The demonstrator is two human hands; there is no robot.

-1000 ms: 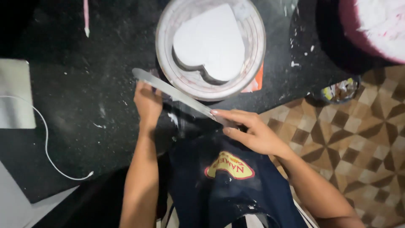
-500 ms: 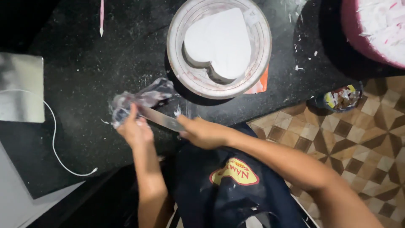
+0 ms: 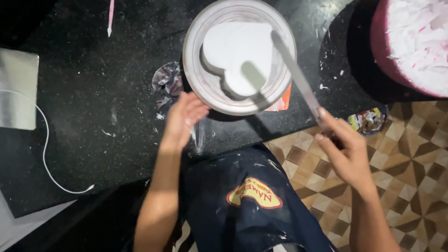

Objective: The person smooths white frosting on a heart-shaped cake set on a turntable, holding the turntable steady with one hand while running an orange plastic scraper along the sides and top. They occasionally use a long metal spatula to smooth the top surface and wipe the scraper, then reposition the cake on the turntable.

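Observation:
A white heart-shaped cake (image 3: 238, 58) sits on a round white turntable (image 3: 196, 70) on the black counter (image 3: 93, 93). My right hand (image 3: 345, 149) grips the handle of a long flat metal spatula (image 3: 294, 70); its blade reaches up over the right side of the cake. My left hand (image 3: 184, 119) is open, fingers apart, next to the turntable's lower left rim. A crumpled clear wrapper (image 3: 168, 84) lies just above that hand.
A pink tub of white cream (image 3: 415, 42) stands at the top right. A silver board (image 3: 16, 88) and a white cable (image 3: 46, 158) lie at the left, a pink tool (image 3: 110, 16) at the top. A small wrapper (image 3: 368, 119) rests by the counter edge above patterned floor tiles.
My left hand let go of the wrapper and spatula blade and opened beside the turntable. My right hand swung the spatula right and up over the cake.

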